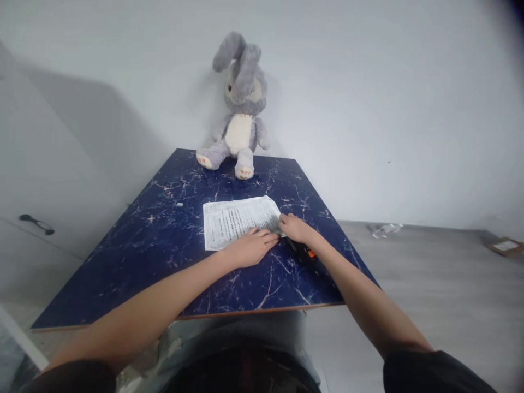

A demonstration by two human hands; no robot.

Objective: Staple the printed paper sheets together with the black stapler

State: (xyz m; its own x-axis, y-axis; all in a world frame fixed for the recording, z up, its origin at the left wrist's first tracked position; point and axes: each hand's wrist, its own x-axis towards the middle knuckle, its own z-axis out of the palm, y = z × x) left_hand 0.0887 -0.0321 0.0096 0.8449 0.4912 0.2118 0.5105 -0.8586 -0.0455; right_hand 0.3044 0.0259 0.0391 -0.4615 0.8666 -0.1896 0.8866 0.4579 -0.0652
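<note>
A white printed sheet of paper (233, 218) lies on the blue marble-patterned table (164, 234). Over its lower right part my left hand (254, 246) rests flat with its fingers stretched out. At the sheet's right edge my right hand (295, 226) is closed, with bent fingers pinching the paper's border. Beneath my right wrist is a black object with an orange part (311, 254); my forearm hides much of it and its kind is unclear.
A grey plush rabbit (240, 131) sits at the table's far end against the white wall. A small white scrap (179, 204) lies left of the sheet. On the floor at right are clear plastic packaging (385, 230) and a brown cardboard piece (505, 246).
</note>
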